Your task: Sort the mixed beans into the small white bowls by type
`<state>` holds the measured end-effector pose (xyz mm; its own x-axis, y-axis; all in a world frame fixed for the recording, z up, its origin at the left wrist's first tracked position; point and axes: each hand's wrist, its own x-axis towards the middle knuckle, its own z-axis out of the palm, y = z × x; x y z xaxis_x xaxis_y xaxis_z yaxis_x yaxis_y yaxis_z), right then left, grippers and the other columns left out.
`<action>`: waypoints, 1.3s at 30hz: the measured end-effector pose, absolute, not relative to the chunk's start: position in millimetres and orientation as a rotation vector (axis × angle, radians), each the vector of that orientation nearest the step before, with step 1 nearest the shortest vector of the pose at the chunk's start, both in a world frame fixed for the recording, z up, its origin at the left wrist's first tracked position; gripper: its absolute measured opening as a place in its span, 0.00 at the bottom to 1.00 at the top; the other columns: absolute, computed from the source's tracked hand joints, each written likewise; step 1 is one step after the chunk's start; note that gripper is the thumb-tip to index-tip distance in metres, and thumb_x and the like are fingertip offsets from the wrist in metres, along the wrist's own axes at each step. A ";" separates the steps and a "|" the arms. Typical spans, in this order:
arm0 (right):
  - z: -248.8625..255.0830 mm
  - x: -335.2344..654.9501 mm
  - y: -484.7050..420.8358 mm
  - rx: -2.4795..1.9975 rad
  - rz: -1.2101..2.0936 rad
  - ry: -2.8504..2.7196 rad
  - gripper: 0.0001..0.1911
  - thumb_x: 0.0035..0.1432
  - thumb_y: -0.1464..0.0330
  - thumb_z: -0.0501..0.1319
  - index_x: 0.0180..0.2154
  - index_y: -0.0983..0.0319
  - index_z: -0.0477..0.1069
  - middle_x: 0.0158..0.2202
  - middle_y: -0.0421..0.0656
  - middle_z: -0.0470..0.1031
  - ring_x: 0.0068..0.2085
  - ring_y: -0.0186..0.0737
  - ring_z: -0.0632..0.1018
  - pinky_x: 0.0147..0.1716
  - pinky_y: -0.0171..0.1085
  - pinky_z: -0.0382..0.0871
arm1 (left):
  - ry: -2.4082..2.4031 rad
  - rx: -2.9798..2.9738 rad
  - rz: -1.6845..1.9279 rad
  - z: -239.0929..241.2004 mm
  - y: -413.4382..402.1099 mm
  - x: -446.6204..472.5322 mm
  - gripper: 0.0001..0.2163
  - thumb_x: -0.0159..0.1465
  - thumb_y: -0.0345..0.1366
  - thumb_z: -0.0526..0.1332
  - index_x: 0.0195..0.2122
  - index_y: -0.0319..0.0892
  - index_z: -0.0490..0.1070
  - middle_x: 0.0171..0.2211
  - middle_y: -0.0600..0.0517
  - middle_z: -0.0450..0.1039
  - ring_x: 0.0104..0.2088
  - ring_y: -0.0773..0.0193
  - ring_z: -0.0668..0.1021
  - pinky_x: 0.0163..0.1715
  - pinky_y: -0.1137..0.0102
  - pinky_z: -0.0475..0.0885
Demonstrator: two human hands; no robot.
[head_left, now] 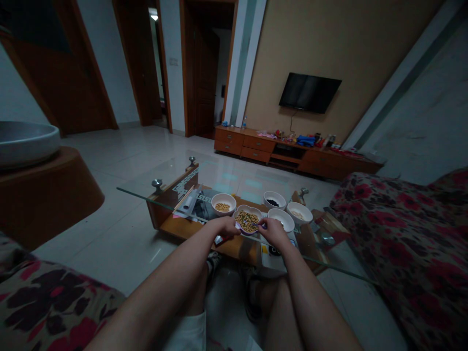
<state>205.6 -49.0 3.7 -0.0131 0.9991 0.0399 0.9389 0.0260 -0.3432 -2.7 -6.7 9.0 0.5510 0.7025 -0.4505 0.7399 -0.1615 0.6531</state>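
Your left hand [227, 226] grips the scalloped bowl [249, 208] — mixed beans [247, 221] remain, black beans [272, 202] sit apart — your right hand's [273, 231] hold I can't tell.

No legible txt, nos. or brands.
Any print too sm./blurred to read: pale printed sheet [273, 259], approx 5 o'clock; papers [187, 203], 8 o'clock; TV [310, 92], abt 2 o'clock.
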 end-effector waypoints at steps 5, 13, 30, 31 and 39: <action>3.2 204.4 -48.3 -1.987 0.324 -2.040 0.12 0.53 0.65 0.58 0.37 0.61 0.76 0.36 0.45 0.78 0.39 0.40 0.76 0.38 0.34 0.62 | 1.174 1.886 -0.067 8.3 -6.2 -1.9 0.11 0.52 0.34 0.61 0.37 0.39 0.74 0.26 0.48 0.74 0.24 0.62 0.73 0.23 0.71 0.67; 1.2 203.7 -45.9 -2.016 0.330 -2.030 0.12 0.54 0.65 0.58 0.38 0.61 0.76 0.36 0.45 0.78 0.38 0.39 0.76 0.37 0.33 0.61 | 1.151 1.899 -0.038 9.2 -6.5 -2.6 0.13 0.52 0.34 0.61 0.38 0.39 0.74 0.25 0.48 0.74 0.23 0.62 0.73 0.23 0.71 0.67; 2.1 203.9 -46.4 -1.984 0.338 -2.036 0.13 0.53 0.65 0.58 0.38 0.61 0.77 0.37 0.46 0.79 0.37 0.39 0.76 0.36 0.33 0.62 | 1.174 1.806 0.085 2.8 -6.2 -2.1 0.03 0.49 0.31 0.62 0.25 0.40 0.72 0.17 0.51 0.68 0.21 0.60 0.71 0.24 0.67 0.65; 2.6 203.7 -46.7 -1.979 0.340 -2.037 0.13 0.53 0.65 0.58 0.38 0.61 0.77 0.36 0.46 0.79 0.37 0.39 0.77 0.36 0.33 0.63 | 1.170 1.805 0.091 3.1 -6.6 -2.1 0.02 0.49 0.31 0.62 0.25 0.40 0.72 0.17 0.51 0.67 0.20 0.61 0.70 0.24 0.68 0.65; 12.8 203.0 -51.2 -1.915 0.287 -1.987 0.13 0.55 0.64 0.56 0.37 0.61 0.77 0.36 0.46 0.79 0.38 0.40 0.76 0.38 0.33 0.64 | 1.157 1.834 0.087 -1.3 -4.0 -1.8 0.02 0.49 0.31 0.61 0.25 0.40 0.72 0.17 0.52 0.68 0.20 0.63 0.70 0.23 0.70 0.64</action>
